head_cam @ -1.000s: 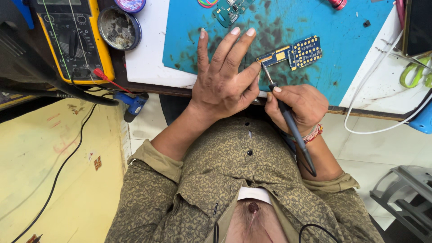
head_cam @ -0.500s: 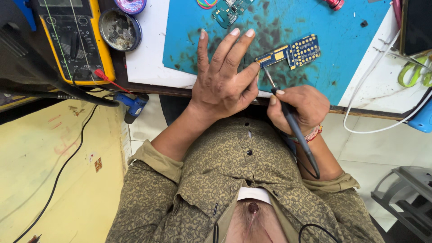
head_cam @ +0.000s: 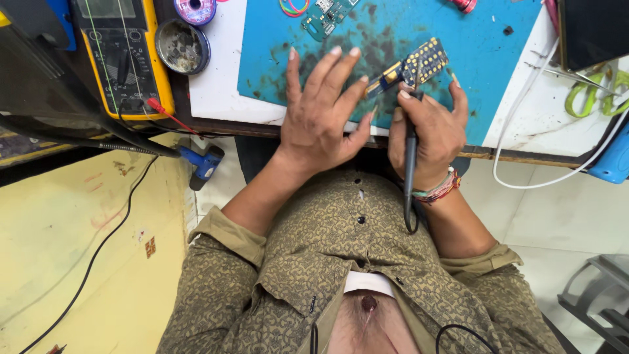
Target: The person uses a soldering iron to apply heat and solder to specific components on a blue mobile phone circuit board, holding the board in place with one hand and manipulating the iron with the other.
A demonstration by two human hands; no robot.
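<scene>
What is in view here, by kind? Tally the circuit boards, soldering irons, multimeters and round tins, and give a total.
Circuit boards: 2
Soldering iron: 1
Multimeter: 1
Round tin: 1
Total: 5

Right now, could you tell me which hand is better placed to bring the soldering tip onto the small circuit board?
The right hand. It grips the soldering iron with the tip at the small circuit board. The left hand lies flat on the blue mat, fingertips at the board's left end.

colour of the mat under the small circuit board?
Teal-blue mat, stained with dark smudges, under the small circuit board. Only the head view shows it.
</scene>
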